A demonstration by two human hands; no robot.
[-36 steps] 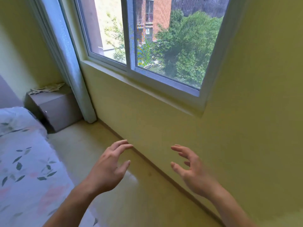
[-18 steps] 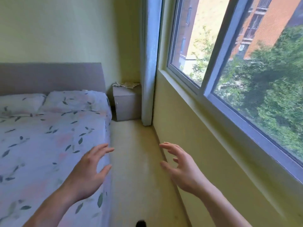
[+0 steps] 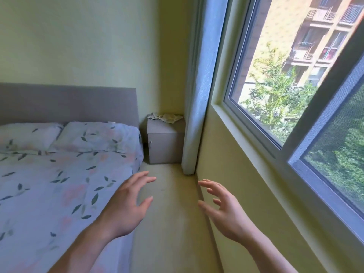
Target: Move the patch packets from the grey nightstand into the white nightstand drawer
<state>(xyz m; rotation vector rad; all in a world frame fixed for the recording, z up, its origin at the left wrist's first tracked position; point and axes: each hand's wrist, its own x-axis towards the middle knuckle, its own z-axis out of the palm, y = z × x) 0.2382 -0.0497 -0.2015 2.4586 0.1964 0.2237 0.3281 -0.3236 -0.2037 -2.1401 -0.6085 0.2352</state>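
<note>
patch packets (image 3: 166,117): I see them piled loose on top of the grey nightstand (image 3: 165,144), corner between bed (image 3: 59,174) and curtain (image 3: 199,85)
left hand (image 3: 126,207): fingers spread, holding nothing, over the bed edge
right hand (image 3: 224,209): same, fingers apart, empty, by the window (image 3: 295,85) wall

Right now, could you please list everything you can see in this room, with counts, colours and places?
pale paper patch packets: a loose pile, count unclear, on the nightstand's top
grey box-shaped nightstand: one, in the far corner between bed and curtain
bed with leaf-print white bedding: one, left
pillows: two, same print, by the headboard
grey headboard: one, against the far wall
pale blue curtain: one, beside the window
white-framed window: one, right wall
left hand: open, empty
right hand: open, empty
</note>
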